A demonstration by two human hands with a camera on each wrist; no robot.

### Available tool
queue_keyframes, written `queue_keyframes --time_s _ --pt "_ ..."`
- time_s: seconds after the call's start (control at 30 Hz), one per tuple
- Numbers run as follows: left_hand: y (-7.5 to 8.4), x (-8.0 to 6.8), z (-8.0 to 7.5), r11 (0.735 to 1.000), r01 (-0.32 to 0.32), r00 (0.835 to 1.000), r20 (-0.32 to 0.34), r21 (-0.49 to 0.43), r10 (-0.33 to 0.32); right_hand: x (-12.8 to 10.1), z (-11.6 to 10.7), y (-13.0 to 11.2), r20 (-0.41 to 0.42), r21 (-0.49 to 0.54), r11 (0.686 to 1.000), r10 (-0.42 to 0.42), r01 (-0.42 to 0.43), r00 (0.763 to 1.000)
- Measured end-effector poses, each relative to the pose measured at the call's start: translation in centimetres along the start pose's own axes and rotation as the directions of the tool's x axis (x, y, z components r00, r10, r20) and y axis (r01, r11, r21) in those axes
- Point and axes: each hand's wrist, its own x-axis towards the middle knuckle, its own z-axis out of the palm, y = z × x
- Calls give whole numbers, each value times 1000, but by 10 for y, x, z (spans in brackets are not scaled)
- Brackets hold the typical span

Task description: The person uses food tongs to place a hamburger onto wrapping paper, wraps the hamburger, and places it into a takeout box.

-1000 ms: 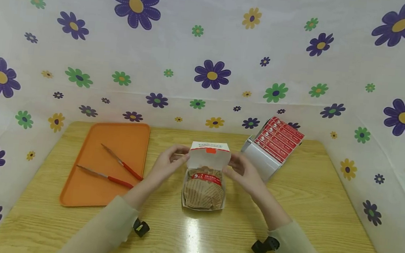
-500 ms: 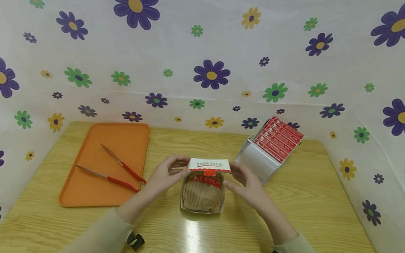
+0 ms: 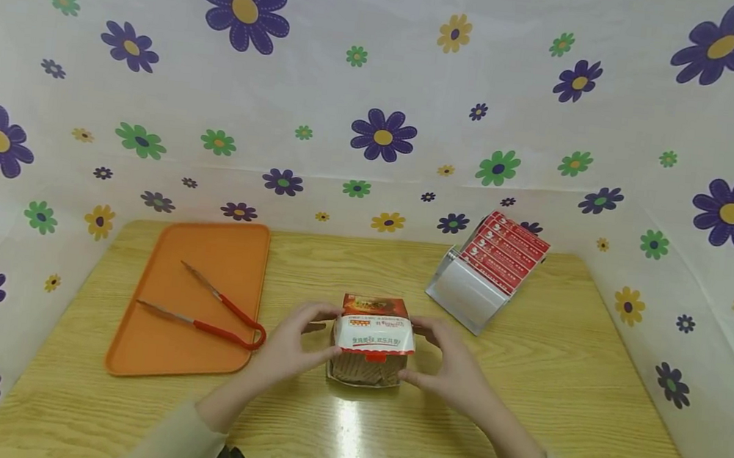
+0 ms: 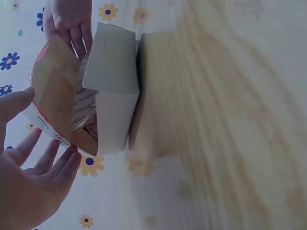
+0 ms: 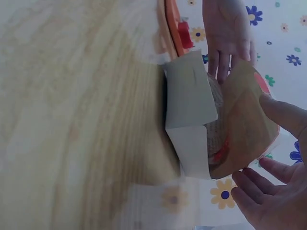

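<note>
A small white paper box (image 3: pixel 366 376) stands on the wooden table (image 3: pixel 563 395) in the head view, with a brown-paper wrapped bun (image 3: pixel 360 367) inside. Its printed lid (image 3: pixel 375 327) is folded forward over the opening, front flap hanging down. My left hand (image 3: pixel 303 337) touches the lid's left side and my right hand (image 3: pixel 444 354) its right side. Both wrist views show straight, spread fingers: left hand (image 4: pixel 33 177) beside the lid (image 4: pixel 55 91), right hand (image 5: pixel 273 191) beside the lid (image 5: pixel 244 120). The box wall (image 4: pixel 112 110) is plain white.
An orange tray (image 3: pixel 163 342) lies left of the box with red-handled tongs (image 3: pixel 219 314) on it. A grey holder with red-and-white labels (image 3: pixel 489 267) stands behind and to the right. Flowered sheets wall in the table on three sides.
The lid has swung from upright at the back down and forward over the wrapped bun. Both hands came toward me with it.
</note>
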Motion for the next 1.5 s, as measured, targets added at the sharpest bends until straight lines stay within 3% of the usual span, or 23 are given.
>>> queue_keyframes --time_s 0.2,0.47,0.6,0.73,0.97,1.17,1.5 --pt "-8 -12 6 994 -78 997 17 81 77 -11 10 3 -41 -24 999 -34 33 999" --pt "-11 -22 11 990 -79 996 43 118 75 -17 21 10 -76 -54 995 -83 79 994" --pt "-11 -24 11 989 -78 994 88 125 68 -20 24 11 -92 -74 994 -88 82 992" --pt "-14 -24 11 974 -134 986 122 184 113 -21 26 14 -103 -84 993 -92 83 990" --pt "-21 -22 12 915 -222 975 95 338 202 -19 31 17 -114 -132 986 -115 100 987" --pt "-23 -21 14 899 -227 974 78 373 214 -18 31 18 -109 -144 983 -132 115 985" --pt "-26 -19 16 884 -242 970 65 401 236 -15 33 24 -110 -218 953 -237 210 965"
